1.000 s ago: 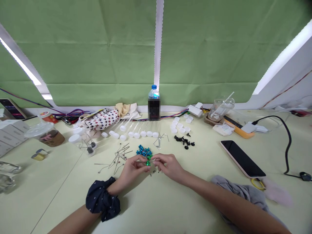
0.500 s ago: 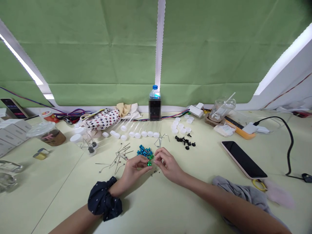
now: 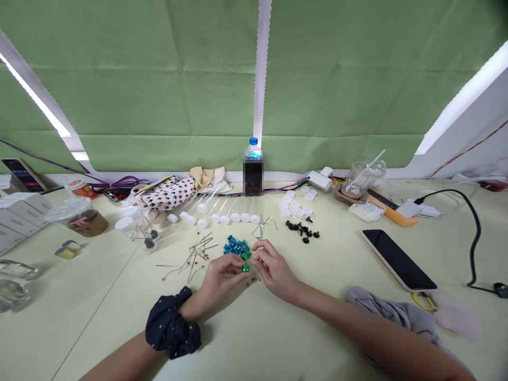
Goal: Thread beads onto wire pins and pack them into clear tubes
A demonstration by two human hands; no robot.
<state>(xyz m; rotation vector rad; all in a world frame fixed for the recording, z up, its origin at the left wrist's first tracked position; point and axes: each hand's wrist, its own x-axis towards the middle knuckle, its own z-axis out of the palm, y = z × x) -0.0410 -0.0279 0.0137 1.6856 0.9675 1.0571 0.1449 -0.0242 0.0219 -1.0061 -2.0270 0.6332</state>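
Note:
Between the thumb and forefinger of my left hand [image 3: 220, 275] is a small shiny green metal part [image 3: 245, 268]. My right hand [image 3: 280, 272] is closed in a pinch just to its right; whatever its fingertips hold is too small to make out. Right behind the fingers lies a pile of small blue metal parts [image 3: 234, 245], with some green ones [image 3: 246, 255] at its near edge. Tiny dark bits lie on the table below my fingertips. Bent thin metal rods [image 3: 195, 255] are scattered left of the pile, and hex keys [image 3: 263, 228] lie behind it.
Clear tubes with white caps [image 3: 224, 219] lie in a row at the back. Loose white caps [image 3: 297, 212] and black screws [image 3: 305, 232] are at right. A phone [image 3: 397, 259], a drink cup [image 3: 85, 219] and a bottle [image 3: 253, 153] stand or lie around.
Both hands and the green part keep nearly the same pose. The whole view has shifted very slightly.

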